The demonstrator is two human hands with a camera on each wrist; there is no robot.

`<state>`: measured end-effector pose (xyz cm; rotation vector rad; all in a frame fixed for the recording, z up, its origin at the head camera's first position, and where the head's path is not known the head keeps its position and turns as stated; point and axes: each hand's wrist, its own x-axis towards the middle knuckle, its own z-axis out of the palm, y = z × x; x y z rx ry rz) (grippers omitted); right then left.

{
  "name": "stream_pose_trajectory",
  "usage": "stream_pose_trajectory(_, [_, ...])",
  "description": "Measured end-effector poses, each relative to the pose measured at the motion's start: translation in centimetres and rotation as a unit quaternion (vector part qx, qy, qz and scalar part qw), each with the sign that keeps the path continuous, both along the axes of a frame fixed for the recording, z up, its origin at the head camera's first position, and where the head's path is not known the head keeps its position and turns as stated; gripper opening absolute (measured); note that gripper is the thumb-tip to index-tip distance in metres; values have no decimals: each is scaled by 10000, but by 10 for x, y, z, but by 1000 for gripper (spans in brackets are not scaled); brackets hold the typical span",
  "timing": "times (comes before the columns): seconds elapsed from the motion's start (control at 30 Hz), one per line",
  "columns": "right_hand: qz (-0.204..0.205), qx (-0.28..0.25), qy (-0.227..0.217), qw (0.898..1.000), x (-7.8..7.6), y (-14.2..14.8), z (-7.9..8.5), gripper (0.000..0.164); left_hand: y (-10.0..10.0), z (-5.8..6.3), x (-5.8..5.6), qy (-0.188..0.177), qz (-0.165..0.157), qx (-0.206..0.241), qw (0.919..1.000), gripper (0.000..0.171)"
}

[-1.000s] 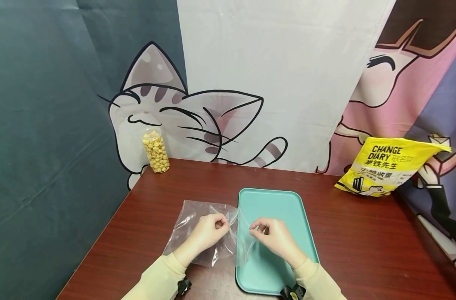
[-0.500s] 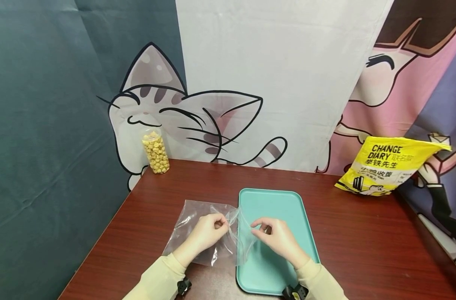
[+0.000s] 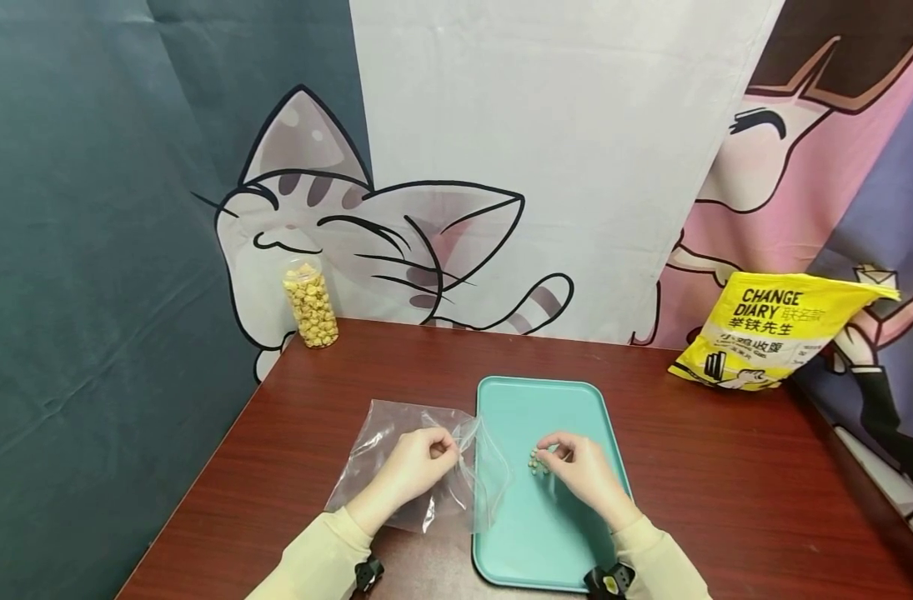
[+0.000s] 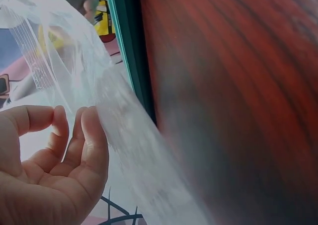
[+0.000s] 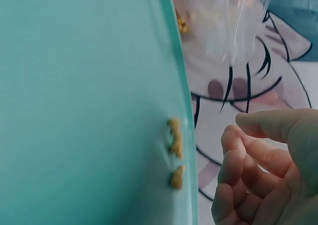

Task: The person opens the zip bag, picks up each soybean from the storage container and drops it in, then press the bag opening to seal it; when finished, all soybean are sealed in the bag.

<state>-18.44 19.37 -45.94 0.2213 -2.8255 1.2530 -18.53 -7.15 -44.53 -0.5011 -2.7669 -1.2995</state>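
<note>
My left hand (image 3: 418, 460) pinches the edge of a clear plastic bag (image 3: 411, 508) near its opening. In the left wrist view the bag (image 4: 74, 56) stands up around the fingertips. The bag's mouth overlaps the left side of the turquoise tray (image 3: 539, 533). My right hand (image 3: 585, 471) hovers above the tray, fingers loosely bent, thumb near the index finger. No object shows between those fingers in the right wrist view. Several small tan pieces (image 3: 536, 463) lie on the tray beside its fingertips; in the right wrist view the tan pieces (image 5: 176, 144) appear near the tray's far edge.
A clear jar of popcorn (image 3: 312, 307) stands at the table's back left corner. At the back right a yellow snack bag (image 3: 771, 332) leans against the printed curtain. The brown table (image 3: 696, 492) extends to the right of the tray.
My right hand has come away from the bag's edge and moved right over the tray, revealing the small tan pieces. My left hand keeps its hold on the bag.
</note>
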Motion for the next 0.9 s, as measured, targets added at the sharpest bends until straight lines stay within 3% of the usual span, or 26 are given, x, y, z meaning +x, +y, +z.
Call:
stream_pose_trajectory(0.33, [-369,639,101,9972,-1,29,-2,6,-1,0,0,37,-53,76,10000,12])
stream_pose_trajectory(0.6, [-161,561,-449,9973,-2,38,-5,8,-2,-1,1,-10,-58,5,10000,12])
stream_pose_trajectory(0.9, [-107,716,-565,9958,-6,34,-10,8,-2,-2,1,34,-104,-4,9999,12])
